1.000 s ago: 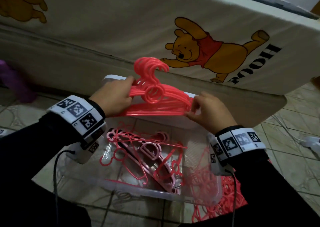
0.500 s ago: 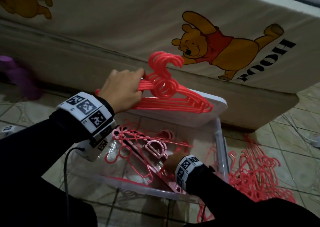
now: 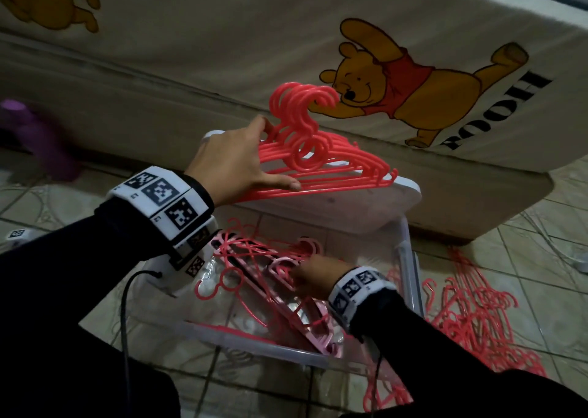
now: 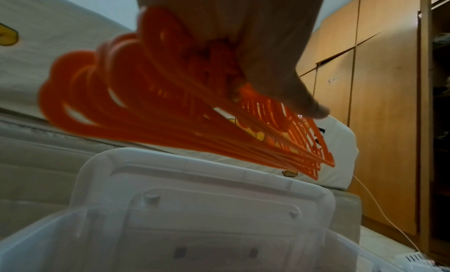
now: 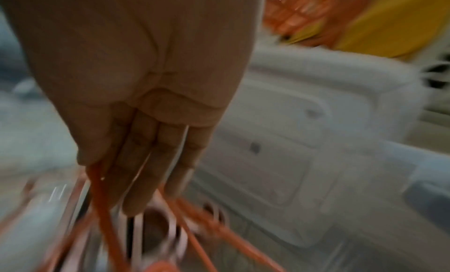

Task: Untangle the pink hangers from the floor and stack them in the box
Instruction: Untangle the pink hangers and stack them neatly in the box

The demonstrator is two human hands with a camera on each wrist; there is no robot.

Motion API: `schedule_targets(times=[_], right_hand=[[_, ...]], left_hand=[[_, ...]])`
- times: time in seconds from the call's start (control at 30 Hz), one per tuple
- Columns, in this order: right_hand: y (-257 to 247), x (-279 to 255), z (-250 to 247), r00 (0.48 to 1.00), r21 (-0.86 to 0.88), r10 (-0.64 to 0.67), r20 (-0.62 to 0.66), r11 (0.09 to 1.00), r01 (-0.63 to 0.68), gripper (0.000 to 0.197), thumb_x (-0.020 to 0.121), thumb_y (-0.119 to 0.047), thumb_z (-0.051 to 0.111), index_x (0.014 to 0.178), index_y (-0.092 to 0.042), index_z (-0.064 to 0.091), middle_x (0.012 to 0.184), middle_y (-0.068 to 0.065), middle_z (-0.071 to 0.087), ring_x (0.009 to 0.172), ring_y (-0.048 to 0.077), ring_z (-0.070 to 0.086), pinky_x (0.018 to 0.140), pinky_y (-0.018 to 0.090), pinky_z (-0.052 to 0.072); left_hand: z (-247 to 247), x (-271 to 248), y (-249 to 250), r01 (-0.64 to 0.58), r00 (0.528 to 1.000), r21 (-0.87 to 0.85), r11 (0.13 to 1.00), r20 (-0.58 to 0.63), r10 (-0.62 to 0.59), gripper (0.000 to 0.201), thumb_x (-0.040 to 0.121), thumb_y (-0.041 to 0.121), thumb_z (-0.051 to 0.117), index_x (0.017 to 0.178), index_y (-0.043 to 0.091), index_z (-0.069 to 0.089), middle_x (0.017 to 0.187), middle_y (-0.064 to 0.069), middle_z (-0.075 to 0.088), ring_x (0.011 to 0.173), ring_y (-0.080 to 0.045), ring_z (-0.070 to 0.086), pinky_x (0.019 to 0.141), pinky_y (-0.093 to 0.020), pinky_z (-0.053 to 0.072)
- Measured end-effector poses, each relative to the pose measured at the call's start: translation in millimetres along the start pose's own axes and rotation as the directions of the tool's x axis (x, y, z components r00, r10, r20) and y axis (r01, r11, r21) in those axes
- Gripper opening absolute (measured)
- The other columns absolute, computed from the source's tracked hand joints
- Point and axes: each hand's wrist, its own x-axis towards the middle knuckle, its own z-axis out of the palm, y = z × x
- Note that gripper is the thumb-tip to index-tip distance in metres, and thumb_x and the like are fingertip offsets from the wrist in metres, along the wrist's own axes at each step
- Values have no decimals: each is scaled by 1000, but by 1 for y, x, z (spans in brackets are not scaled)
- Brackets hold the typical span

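With our left hand (image 3: 235,166) gripping the aligned bundle of coral-pink plastic hangers (image 3: 321,159) above the clear plastic box (image 3: 409,258), our right hand (image 3: 313,274), fingers extended, touches the loose hangers (image 3: 254,268) inside, probably clearing room; next, lower the bundle flat.

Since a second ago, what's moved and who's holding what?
The right hand let go of the bundle and dropped into the box, its fingers now among the loose hangers there. The left hand kept its grip on the bundle above the lid. The floor pile lies as before.
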Motion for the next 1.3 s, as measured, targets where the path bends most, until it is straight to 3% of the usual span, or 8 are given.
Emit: schedule_targets(times=[0.2, 0.3, 0.43, 0.63, 0.83, 1.0, 1.17, 1.3], right_hand=[[-3, -40, -67, 933, 337, 6, -361, 933, 124, 7, 91, -14, 59, 90, -9, 63, 85, 10, 67, 76, 19, 59, 68, 22, 38], [-5, -57, -88, 878, 673, 136, -458, 698, 243, 10, 90, 0, 57, 82, -5, 54, 72, 16, 58, 61, 23, 56, 63, 32, 48], [-5, -67, -101, 839, 856, 305, -452, 412, 312, 20, 89, 6, 55, 75, -7, 50, 68, 15, 53, 43, 4, 53, 52, 21, 48], [-1, -79, -117, 739, 864, 492, -461, 58, 501, 13, 91, 2, 53, 79, 1, 53, 67, 14, 63, 49, 13, 63, 55, 22, 57], [17, -85, -129, 632, 662, 669, -391, -272, 698, 12, 91, 2, 54, 80, 3, 54, 59, 9, 65, 54, 15, 65, 60, 24, 58], [20, -78, -129, 656, 595, 696, -293, -405, 695, 7, 91, 3, 55, 84, 4, 54, 74, 15, 59, 62, 19, 66, 63, 27, 59], [23, -76, -131, 711, 520, 675, -199, -542, 660, 11, 92, 1, 53, 81, 3, 53, 74, 16, 58, 62, 20, 65, 57, 28, 59], [25, -75, -125, 734, 699, 667, -129, -464, 544, 10, 91, -4, 58, 85, 4, 54, 74, 15, 60, 52, 17, 65, 53, 26, 58]], left_hand=[[0, 2, -3, 13, 998, -71, 997, -57, -17, 86, 58, 88, 41, 115, 24, 48, 106, -2, 67, 98, -26, 63, 85, -37, 44], [-1, 3, -4, 34, 996, -105, 994, -84, -43, 87, 57, 89, 39, 115, 26, 49, 109, -2, 67, 101, -28, 63, 83, -37, 44], [-3, 3, -5, 57, 981, -235, 970, -167, -99, 82, 63, 83, 50, 120, 25, 44, 107, -3, 64, 101, -30, 61, 83, -37, 43], [-10, 3, -8, 103, 977, -263, 959, -156, -148, 95, 53, 90, 49, 123, 26, 39, 110, -9, 65, 102, -33, 61, 89, -43, 47], [-4, -2, -8, 89, 992, -194, 977, -73, -104, 106, 44, 93, 42, 125, 25, 38, 112, -8, 65, 104, -32, 61, 83, -37, 43], [10, -8, -1, 59, 998, -130, 990, -9, -61, 104, 43, 90, 50, 126, 27, 37, 91, -1, 61, 98, -29, 61, 83, -38, 46], [15, -4, -1, 13, 997, -105, 994, 73, -5, 91, 52, 81, 64, 123, 31, 36, 104, -1, 68, 94, -24, 66, 83, -42, 53], [15, -5, -2, -5, 998, -124, 992, 56, 12, 62, 64, 71, 56, 112, 35, 39, 98, 5, 68, 93, -25, 65, 83, -43, 51]])
